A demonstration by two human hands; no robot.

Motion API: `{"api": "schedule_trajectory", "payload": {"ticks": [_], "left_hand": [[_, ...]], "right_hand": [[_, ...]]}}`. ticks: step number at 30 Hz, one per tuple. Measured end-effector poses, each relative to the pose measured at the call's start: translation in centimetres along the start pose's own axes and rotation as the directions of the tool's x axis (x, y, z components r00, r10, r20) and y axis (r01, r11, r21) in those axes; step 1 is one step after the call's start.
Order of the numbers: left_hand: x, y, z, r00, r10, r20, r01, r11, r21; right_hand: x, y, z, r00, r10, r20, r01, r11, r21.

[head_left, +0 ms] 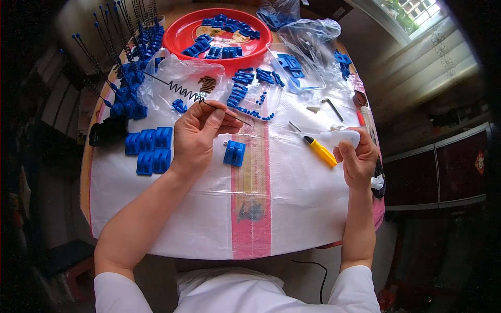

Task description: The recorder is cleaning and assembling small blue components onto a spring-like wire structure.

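Note:
My left hand [201,128] is closed in a pinch on a black coiled wire [185,91]. One straight end points out to the right past my fingers, and the coiled part runs off to the upper left. My right hand [358,156] is wrapped round a small white squeeze bottle [340,137], whose thin nozzle points left. A single blue plastic bracket [234,153] lies on the table just right of my left wrist, with a tiny metal piece [225,143] beside it. Several matching blue brackets [148,150] stand in two rows to the left of my left forearm.
A yellow-handled tool [320,152] lies beside the bottle; a hex key [332,110] is beyond it. A red basin [172,39] holds blue parts at the back. Small blue pieces [238,94] and brass-coloured screws [207,83] lie mid-table. Upright coiled wires [112,47] crowd the far left.

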State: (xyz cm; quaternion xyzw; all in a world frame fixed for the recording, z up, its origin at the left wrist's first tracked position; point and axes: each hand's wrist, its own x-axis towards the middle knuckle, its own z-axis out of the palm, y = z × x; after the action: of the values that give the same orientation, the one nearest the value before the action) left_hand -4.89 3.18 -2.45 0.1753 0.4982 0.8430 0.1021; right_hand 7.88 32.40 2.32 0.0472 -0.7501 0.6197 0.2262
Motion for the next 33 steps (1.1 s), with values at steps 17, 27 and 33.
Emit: {"api": "schedule_trajectory", "payload": {"ticks": [17, 27, 33], "left_hand": [[-0.03, 0.1, -0.01, 1.0, -0.006, 0.001, 0.006, 1.0, 0.03], [-0.03, 0.03, 0.01, 1.0, 0.0, 0.005, 0.0, 1.0, 0.015], [-0.01, 0.04, -0.04, 1.0, 0.003, 0.009, -0.003, 1.0, 0.017]], "right_hand": [[0.06, -0.3, 0.15, 1.0, -0.009, -0.008, 0.009, 0.999, -0.037], [0.06, -0.28, 0.02, 1.0, -0.013, 0.003, 0.013, 0.998, -0.059], [0.03, -0.23, -0.07, 1.0, -0.005, -0.001, 0.005, 0.999, -0.051]]}}
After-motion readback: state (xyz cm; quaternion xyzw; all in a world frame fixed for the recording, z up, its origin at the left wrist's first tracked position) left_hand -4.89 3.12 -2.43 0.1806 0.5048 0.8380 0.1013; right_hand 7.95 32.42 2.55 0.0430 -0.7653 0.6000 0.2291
